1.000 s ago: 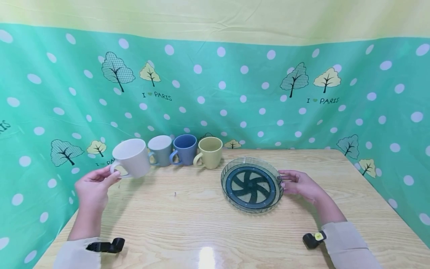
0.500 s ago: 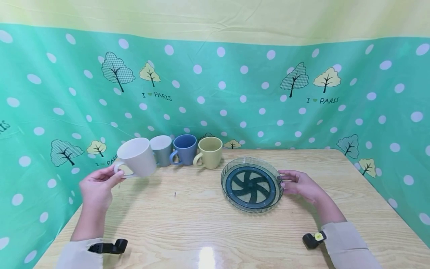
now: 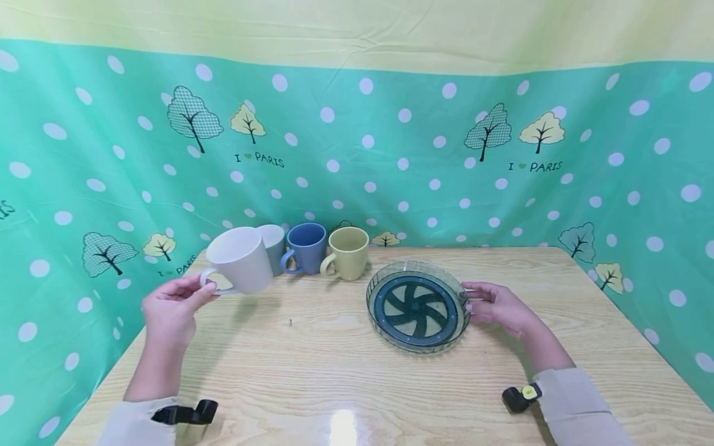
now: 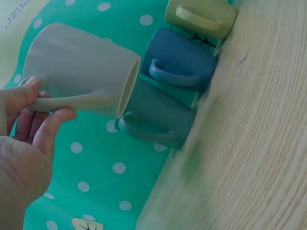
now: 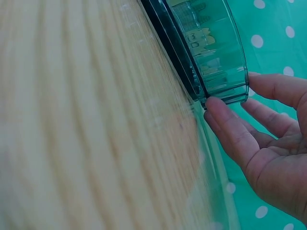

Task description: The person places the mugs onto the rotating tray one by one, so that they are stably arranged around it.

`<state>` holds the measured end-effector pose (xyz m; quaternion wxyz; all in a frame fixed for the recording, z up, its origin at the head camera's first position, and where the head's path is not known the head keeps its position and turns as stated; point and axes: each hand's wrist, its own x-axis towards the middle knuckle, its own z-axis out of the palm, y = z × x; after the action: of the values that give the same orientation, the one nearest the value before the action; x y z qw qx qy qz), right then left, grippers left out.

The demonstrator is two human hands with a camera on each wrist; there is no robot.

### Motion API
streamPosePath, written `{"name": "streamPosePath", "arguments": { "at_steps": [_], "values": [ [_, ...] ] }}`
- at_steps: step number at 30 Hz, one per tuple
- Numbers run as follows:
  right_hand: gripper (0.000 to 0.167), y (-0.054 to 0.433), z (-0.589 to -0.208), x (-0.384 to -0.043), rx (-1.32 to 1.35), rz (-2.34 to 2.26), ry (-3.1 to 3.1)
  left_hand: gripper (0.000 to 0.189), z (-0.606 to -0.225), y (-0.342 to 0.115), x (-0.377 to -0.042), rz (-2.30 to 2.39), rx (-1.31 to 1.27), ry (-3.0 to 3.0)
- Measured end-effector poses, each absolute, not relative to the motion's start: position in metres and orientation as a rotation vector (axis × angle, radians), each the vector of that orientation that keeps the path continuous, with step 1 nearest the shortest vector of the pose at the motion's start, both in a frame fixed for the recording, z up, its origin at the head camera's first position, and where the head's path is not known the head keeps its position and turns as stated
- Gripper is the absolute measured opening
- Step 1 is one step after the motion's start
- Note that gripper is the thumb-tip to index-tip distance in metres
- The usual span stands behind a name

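My left hand (image 3: pixel 171 314) pinches the handle of a white mug (image 3: pixel 245 266), held above the table at the left. In the left wrist view the thumb and fingers close on the upper end of the handle (image 4: pixel 72 102), and the mug's foot is clear of the wood. A round, see-through turntable tray (image 3: pixel 415 269) with a dark pinwheel base sits right of centre. My right hand (image 3: pixel 502 310) touches its right side. From the right wrist, extended fingertips meet the tray's clear wall (image 5: pixel 230 62), the thumb low by the base.
Along the back stand a grey-blue mug (image 3: pixel 276 251), partly hidden by the white one, a blue mug (image 3: pixel 310 257) and a yellow mug (image 3: pixel 352 260). A green dotted curtain (image 3: pixel 413 142) hangs round the wooden table (image 3: pixel 290 384).
My left hand has carried the white mug steadily to the right, so it now covers more of the grey-blue mug. The right hand and the tray stay in place.
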<state>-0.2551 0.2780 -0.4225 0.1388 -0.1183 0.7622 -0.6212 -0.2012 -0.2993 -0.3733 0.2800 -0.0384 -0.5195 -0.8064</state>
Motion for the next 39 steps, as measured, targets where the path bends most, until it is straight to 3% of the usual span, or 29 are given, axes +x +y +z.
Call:
{"name": "streamPosePath", "arguments": {
  "at_steps": [39],
  "values": [
    [0.069,0.280,-0.427,-0.256,-0.325,-1.789,2.205,0.025,-0.370,-0.247,-0.203,-2.163,-0.315,-1.574]
  ]
}}
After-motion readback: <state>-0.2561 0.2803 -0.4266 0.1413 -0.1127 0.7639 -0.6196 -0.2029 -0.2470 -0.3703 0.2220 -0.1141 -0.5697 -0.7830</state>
